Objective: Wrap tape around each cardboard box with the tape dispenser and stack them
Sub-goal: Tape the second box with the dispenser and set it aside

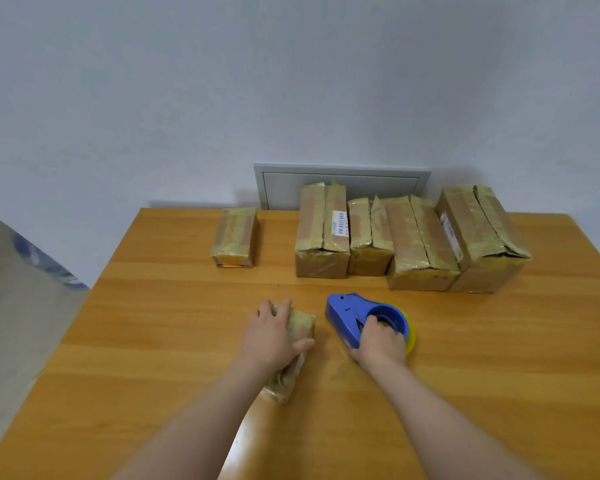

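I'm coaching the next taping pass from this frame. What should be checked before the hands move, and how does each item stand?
1. Left hand holds the small box down on the table: ok.
2. Right hand grips the tape dispenser: ok.
3. Yellow tape roll sits in the dispenser: ok.
4. Dispenser meets the small box: not ok, bare table lies between them.
5. Loose tape end ready to stick: cannot tell.
6. Stack begun: not ok, the back boxes stand side by side and the lone box stands apart.
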